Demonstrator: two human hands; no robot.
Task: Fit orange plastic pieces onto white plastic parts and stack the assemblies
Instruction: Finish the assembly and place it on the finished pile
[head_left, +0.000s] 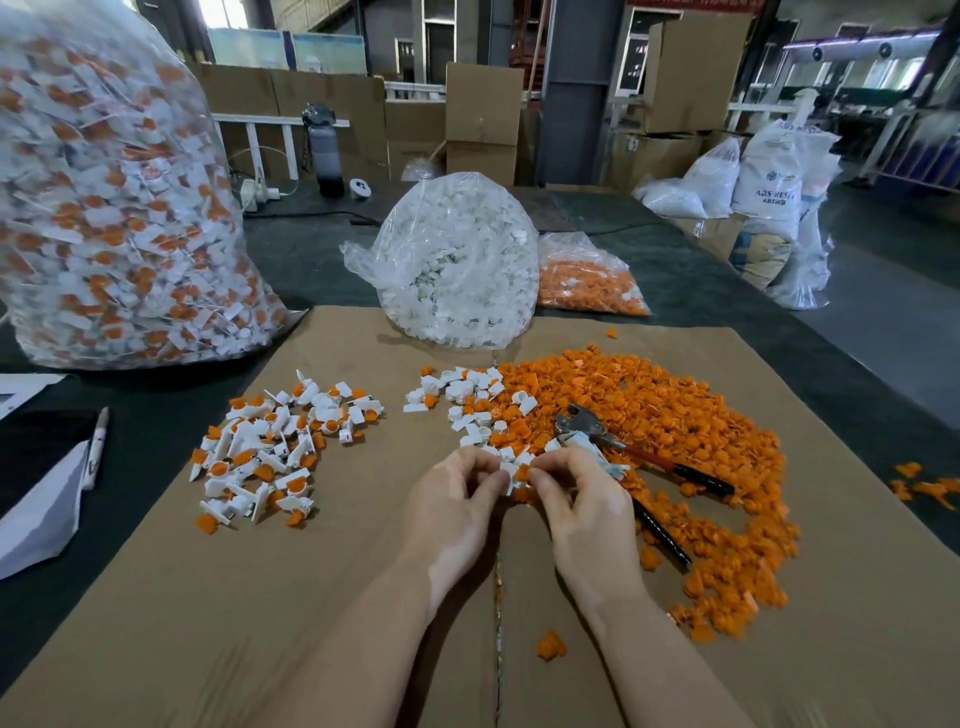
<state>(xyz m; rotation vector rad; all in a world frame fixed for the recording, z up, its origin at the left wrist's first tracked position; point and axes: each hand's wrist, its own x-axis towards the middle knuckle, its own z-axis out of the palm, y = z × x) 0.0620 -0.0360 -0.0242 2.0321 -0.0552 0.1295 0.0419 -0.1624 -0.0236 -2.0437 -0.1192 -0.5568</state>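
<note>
My left hand (457, 499) pinches a white plastic part (506, 470) at the middle of the cardboard sheet. Right against it, my right hand (571, 499) pinches an orange piece (522, 472) that touches the white part. A wide heap of loose orange pieces (675, 431) spreads to the right, with loose white parts (457, 395) along its left edge. To the left lies a pile of finished white-and-orange assemblies (280, 441).
Red-and-black-handled pliers (623, 447) lie on the orange heap beside my right hand. Behind stand a bag of white parts (457, 260), a bag of orange pieces (587, 280) and a big bag of assemblies (114, 197). A pen (97, 447) lies left of the cardboard (260, 597).
</note>
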